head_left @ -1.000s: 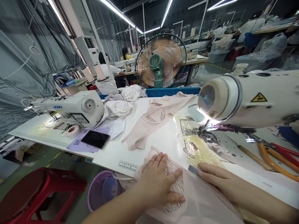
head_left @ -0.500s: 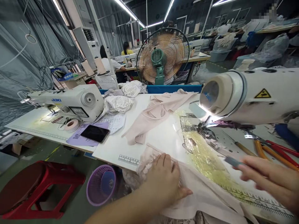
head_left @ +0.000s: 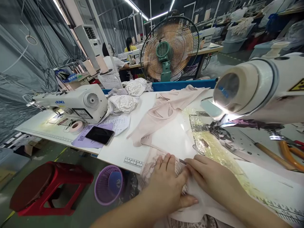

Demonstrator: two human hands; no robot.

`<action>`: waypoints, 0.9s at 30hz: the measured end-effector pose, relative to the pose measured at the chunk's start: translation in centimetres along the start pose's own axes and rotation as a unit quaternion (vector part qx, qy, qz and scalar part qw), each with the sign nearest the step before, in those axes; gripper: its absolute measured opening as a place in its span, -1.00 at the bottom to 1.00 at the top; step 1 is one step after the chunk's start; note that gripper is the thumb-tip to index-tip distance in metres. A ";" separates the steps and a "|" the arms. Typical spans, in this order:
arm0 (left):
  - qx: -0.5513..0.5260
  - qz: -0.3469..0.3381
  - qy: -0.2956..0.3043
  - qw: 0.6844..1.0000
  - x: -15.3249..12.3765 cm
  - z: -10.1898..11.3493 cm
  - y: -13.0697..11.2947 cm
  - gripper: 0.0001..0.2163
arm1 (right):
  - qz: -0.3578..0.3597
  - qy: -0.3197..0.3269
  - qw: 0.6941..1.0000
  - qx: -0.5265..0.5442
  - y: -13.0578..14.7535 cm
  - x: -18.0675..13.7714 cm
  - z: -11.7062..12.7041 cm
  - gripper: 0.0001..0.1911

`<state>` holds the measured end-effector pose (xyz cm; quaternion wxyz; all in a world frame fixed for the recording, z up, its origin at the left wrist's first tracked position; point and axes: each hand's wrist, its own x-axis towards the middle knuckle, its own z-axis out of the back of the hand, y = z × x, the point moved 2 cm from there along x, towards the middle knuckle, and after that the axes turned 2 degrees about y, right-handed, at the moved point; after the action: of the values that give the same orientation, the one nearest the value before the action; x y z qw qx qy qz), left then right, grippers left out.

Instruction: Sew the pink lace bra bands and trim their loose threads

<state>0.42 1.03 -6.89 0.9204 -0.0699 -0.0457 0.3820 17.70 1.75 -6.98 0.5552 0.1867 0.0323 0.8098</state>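
My left hand (head_left: 166, 186) lies flat, fingers stretched, on a pale pink lace-edged fabric piece (head_left: 201, 205) at the near edge of the white table (head_left: 123, 148). My right hand (head_left: 213, 180) sits right beside it, fingers pinched round a small grey tool (head_left: 182, 161) whose tip touches the fabric by my left fingers. The white sewing machine head (head_left: 256, 88) stands just beyond and to the right, its lamp lighting the needle plate (head_left: 213, 129).
More pink garment pieces (head_left: 166, 110) lie mid-table. A second sewing machine (head_left: 71, 103), a black phone (head_left: 99, 135) and tape roll (head_left: 76, 127) sit left. Orange-handled scissors (head_left: 285, 152) lie right. A red stool (head_left: 47, 186) and purple basket (head_left: 109, 190) stand below. A fan (head_left: 169, 49) is behind; people work far off.
My right hand has swung back from the right with the small tool and now meets my left hand on the fabric. The camera has moved slightly closer.
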 end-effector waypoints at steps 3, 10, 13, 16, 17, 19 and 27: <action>-0.003 0.002 0.002 1.000 0.1 -0.1 0.0 -0.25 | 0.012 -0.007 0.999 -0.032 0.4 0.3 0.1 -0.70; 0.004 -0.003 -0.005 1.000 0.1 -0.2 0.0 -0.24 | 0.081 -0.024 0.994 -0.063 0.5 0.0 0.4 -0.72; 0.008 -0.003 -0.009 1.000 0.2 -0.2 -0.1 -0.24 | 0.108 -0.039 0.992 -0.062 0.1 -0.6 0.7 -0.70; 0.007 -0.003 -0.011 1.000 0.2 -0.2 -0.1 -0.25 | 0.118 -0.047 0.990 -0.058 -0.2 -0.9 1.1 -0.68; 0.006 -0.003 -0.011 1.000 0.2 -0.2 -0.1 -0.26 | 0.118 -0.049 0.990 -0.056 -0.2 -0.9 1.2 -0.68; 0.005 -0.004 -0.013 1.000 0.3 -0.2 -0.1 -0.26 | 0.118 -0.054 0.990 -0.051 -0.1 -0.8 1.3 -0.68; 0.007 -0.012 -0.016 1.000 0.2 -0.5 0.1 -0.26 | 0.069 -0.015 0.997 0.013 -0.7 -0.8 0.2 -0.72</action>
<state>0.56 1.22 -7.40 0.9247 -0.0567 -0.0582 0.3719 18.66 1.27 -7.15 0.4956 0.2078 0.0219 0.8430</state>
